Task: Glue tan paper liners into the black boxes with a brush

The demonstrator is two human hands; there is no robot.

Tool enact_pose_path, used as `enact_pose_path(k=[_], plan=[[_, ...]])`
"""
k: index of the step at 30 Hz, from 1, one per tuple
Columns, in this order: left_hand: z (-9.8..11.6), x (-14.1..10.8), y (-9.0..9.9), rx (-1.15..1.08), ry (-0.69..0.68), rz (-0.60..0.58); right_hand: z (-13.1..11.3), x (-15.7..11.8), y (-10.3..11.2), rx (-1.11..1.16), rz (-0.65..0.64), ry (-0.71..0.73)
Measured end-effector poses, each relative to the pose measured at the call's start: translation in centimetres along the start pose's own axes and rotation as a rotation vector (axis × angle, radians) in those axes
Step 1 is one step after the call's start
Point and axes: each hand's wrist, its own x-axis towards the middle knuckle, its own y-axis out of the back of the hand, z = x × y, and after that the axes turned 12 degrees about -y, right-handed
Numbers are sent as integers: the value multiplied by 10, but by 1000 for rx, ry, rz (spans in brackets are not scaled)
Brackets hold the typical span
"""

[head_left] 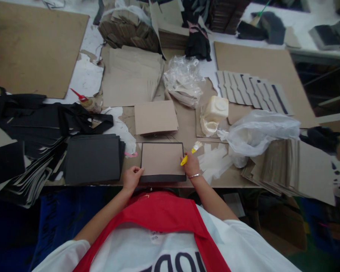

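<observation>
A tan cardboard panel (pixel 162 159) lies on a slightly larger black sheet (pixel 158 178) at the table's front edge; black shows along its borders, widest at the near side. My left hand (pixel 132 177) pinches the left edge of this pair, thumb and fingers together. A yellow-handled brush (pixel 193 149) is in my right hand (pixel 191 164), its pale bristles pointing away to the upper right. That hand rests against the right edge of the panel. Just beyond the panel sits a stack of smaller cardboard pieces (pixel 156 117).
Left stand a stack of black sheets (pixel 92 158) and a red-tipped bottle (pixel 83 99). Right are a cut-open plastic jug (pixel 215 111), a clear plastic bag (pixel 263 130) and piled cardboard (pixel 308 170). Larger sheets (pixel 132 75) and crumpled plastic wrap (pixel 184 77) lie farther back.
</observation>
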Motion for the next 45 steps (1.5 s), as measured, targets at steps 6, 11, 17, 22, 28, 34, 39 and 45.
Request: enact_pose_path(k=[6, 11, 17, 22, 28, 34, 39, 45], plan=[[12, -2, 9, 333, -558, 108, -10, -3, 52, 117, 163, 198], [39, -2, -15, 423, -904, -70, -60, -4, 69, 734, -208, 76], [47, 2, -27, 479, -837, -250, -131, 3, 15, 959, -474, -103], [45, 2, -25, 486, -825, -258, -118, 13, 5, 920, -463, -180], [45, 3, -27, 534, -829, -258, -47, 26, 37, 910, -301, -324], [48, 2, -26, 559, -810, -289, -8, 16, 69, 995, -220, -343], [49, 6, -27, 598, -816, -315, 58, -9, 95, 959, -99, -170], [56, 5, -25, 605, -795, -333, 122, -27, 41, 164, 85, -40]])
